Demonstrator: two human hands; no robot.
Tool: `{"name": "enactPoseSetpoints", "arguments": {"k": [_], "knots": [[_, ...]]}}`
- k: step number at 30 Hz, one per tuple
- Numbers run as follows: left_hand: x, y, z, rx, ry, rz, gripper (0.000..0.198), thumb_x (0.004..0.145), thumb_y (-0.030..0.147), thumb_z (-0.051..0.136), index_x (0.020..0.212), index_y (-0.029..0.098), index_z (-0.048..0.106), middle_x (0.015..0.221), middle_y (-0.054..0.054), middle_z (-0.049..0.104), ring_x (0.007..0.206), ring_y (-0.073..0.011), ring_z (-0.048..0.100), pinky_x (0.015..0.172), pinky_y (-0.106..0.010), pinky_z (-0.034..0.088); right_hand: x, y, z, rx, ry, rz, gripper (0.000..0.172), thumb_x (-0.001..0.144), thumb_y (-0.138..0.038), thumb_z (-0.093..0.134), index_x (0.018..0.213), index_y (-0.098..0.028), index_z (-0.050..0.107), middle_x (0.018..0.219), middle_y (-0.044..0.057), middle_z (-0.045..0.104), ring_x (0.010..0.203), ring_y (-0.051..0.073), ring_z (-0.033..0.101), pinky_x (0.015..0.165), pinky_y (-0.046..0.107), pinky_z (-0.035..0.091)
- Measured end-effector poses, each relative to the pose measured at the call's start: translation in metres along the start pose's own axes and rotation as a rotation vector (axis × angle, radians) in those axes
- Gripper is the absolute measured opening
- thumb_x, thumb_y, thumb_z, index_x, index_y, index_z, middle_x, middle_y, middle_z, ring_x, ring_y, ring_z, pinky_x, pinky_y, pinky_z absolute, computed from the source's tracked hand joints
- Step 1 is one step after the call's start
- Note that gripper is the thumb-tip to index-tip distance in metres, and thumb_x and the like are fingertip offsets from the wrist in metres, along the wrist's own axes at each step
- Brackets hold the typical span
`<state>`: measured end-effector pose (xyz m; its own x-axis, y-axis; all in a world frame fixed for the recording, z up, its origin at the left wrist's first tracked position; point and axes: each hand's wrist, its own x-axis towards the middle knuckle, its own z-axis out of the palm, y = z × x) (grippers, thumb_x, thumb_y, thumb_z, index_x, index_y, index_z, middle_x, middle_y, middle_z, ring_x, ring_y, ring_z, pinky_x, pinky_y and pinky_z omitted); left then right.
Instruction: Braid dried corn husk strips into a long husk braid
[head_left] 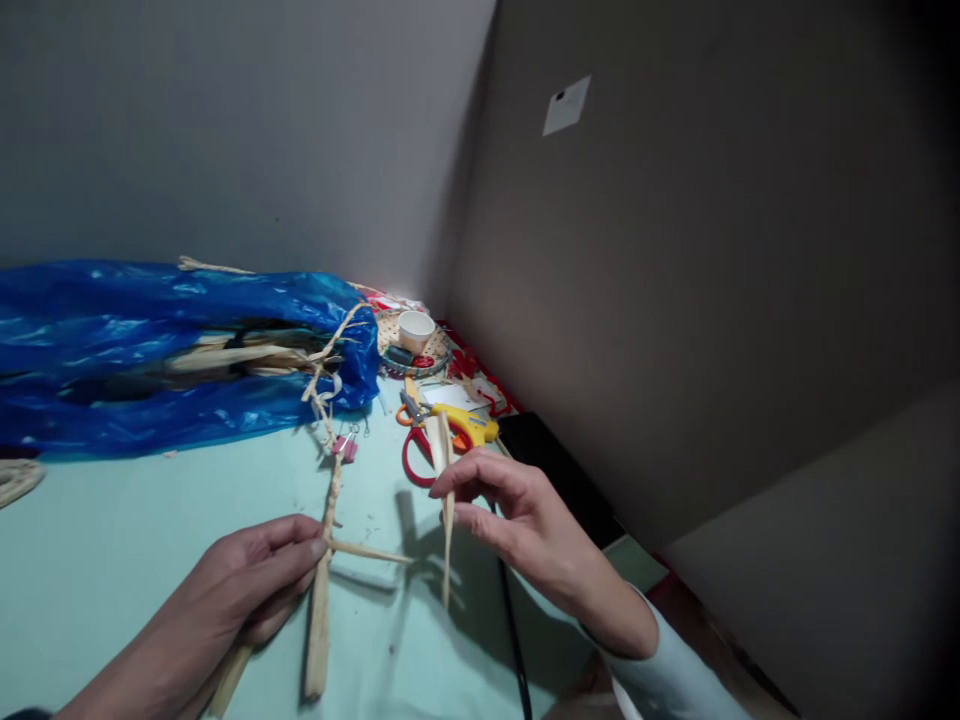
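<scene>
My left hand (251, 580) is closed in a pinch on a pale straw braid (330, 500) where its loose strips fan out over the mint-green table (112, 560). The braid's far end is held by a pink binder clip (346, 447). One thin strip (371, 551) juts right from the pinch. My right hand (510, 520) is closed on a separate upright straw strip (444, 470), gripped between thumb and fingers just right of the braid.
A blue plastic bag (172, 350) with more straw lies at the back left. Behind my right hand are red-handled scissors (416, 460), a yellow glue gun (469, 425) and a white cup (415, 329) on a woven tray. A black cable (514, 630) crosses the table.
</scene>
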<state>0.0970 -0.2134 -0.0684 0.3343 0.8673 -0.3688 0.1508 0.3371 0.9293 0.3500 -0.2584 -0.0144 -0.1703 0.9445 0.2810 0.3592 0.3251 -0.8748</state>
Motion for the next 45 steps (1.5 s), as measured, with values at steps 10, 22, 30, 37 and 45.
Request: {"name": "enactPoseSetpoints", "arguments": {"k": [10,22,30,37,45], "knots": [[-0.006,0.009,0.005,-0.053,-0.017,-0.002,0.030,0.074,0.045,0.074,0.078,0.016,0.066,0.063,0.005,0.047,0.051,-0.0081,0.024,0.049,-0.025,0.016,-0.017,-0.018,0.032,-0.240,0.093,-0.080,0.013,0.096,-0.021,0.062,0.086,-0.023,0.070,0.085,0.000,0.067,0.083,0.016,0.061,0.077,0.028,0.045],[-0.001,0.004,0.002,-0.154,0.004,-0.068,0.032,0.067,0.039,0.080,0.085,0.017,0.069,0.068,0.001,0.060,0.048,-0.0058,0.026,0.050,-0.025,0.013,-0.016,0.004,0.082,-0.283,0.016,0.215,0.007,0.095,-0.024,0.059,0.102,-0.024,0.060,0.079,-0.003,0.066,0.075,0.018,0.058,0.083,0.037,0.037],[-0.003,0.003,-0.001,-0.042,-0.024,-0.077,0.031,0.071,0.039,0.078,0.093,0.018,0.069,0.075,0.000,0.064,0.053,-0.0086,0.033,0.051,-0.025,0.019,-0.014,0.007,0.079,-0.314,-0.022,0.253,0.024,0.097,-0.030,0.058,0.119,-0.027,0.065,0.084,0.000,0.071,0.081,0.021,0.062,0.084,0.037,0.036],[-0.002,0.003,-0.001,0.006,-0.022,-0.077,0.028,0.072,0.039,0.078,0.088,0.018,0.070,0.070,0.002,0.058,0.055,-0.0093,0.032,0.051,-0.025,0.021,-0.008,0.009,0.075,-0.380,-0.138,0.291,0.017,0.097,-0.030,0.054,0.096,-0.025,0.070,0.075,-0.002,0.068,0.070,0.017,0.056,0.076,0.034,0.035],[-0.008,0.006,0.000,-0.072,-0.031,-0.080,0.031,0.072,0.040,0.081,0.095,0.021,0.071,0.087,-0.004,0.074,0.081,-0.0207,0.062,0.068,-0.027,0.045,-0.007,0.010,0.074,-0.401,-0.117,0.303,0.020,0.097,-0.030,0.052,0.083,-0.021,0.063,0.069,-0.002,0.063,0.063,0.015,0.049,0.070,0.033,0.033]]}}
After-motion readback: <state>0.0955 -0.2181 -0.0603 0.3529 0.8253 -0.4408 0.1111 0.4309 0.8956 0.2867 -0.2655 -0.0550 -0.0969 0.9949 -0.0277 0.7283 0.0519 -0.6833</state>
